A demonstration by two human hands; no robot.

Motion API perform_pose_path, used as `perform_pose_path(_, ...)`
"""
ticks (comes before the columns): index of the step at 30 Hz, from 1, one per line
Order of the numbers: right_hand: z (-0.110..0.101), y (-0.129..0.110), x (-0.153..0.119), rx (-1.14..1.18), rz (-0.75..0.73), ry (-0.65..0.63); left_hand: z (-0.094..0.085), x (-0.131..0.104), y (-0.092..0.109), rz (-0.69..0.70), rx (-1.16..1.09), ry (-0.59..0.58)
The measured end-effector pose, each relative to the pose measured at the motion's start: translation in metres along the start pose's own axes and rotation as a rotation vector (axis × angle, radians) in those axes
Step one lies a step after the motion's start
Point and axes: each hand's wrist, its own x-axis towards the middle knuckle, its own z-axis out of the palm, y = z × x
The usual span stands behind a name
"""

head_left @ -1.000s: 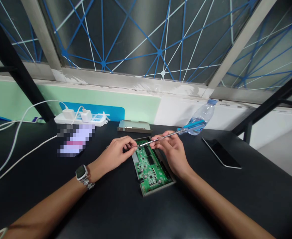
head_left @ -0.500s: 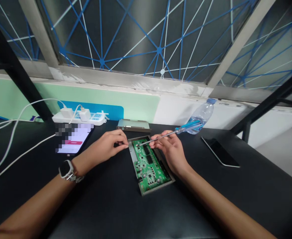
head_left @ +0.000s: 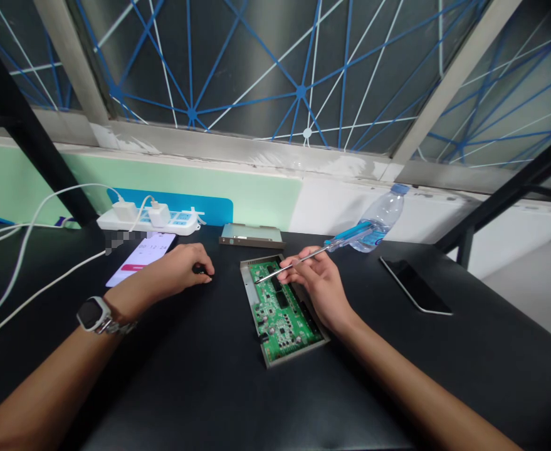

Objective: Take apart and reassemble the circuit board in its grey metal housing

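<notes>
A green circuit board (head_left: 279, 313) in a metal frame lies on the black table (head_left: 200, 388) in the middle. My right hand (head_left: 320, 282) is closed round the metal shaft of a screwdriver (head_left: 350, 235) with a clear blue handle; its tip points down at the upper left part of the board. My left hand (head_left: 188, 269) rests over the table between the board and a lit phone (head_left: 136, 257), its fingers curled. Whatever may be between those fingertips is too small or hidden to make out. A watch sits on the left wrist.
Against the wall stand a white power strip (head_left: 150, 220) with chargers and cables, a metal cover (head_left: 251, 236) and a water bottle (head_left: 383, 216). A dark phone (head_left: 414, 285) lies at the right. Black metal bars slant at both sides.
My left hand has moved left, away from the board's edge toward the lit phone. The screwdriver tip has shifted slightly down and left on the board.
</notes>
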Motion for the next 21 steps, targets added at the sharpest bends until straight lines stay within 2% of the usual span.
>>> perform_pose_path(3,0.000,0.000,0.000,-0.005,-0.001,-0.005,-0.005,-0.002,0.003,-0.052,-0.011,-0.021)
perform_pose_path(7,0.000,0.000,0.000,-0.005,-0.004,-0.009,-0.007,-0.002,0.008,-0.005,-0.017,-0.036)
perform_pose_path(14,0.001,0.000,-0.001,-0.011,0.003,-0.010,0.003,0.000,0.008,0.034,0.059,-0.050)
perform_pose_path(21,-0.001,0.001,-0.001,-0.015,0.000,-0.029,0.007,-0.001,0.007,0.026,0.055,-0.009)
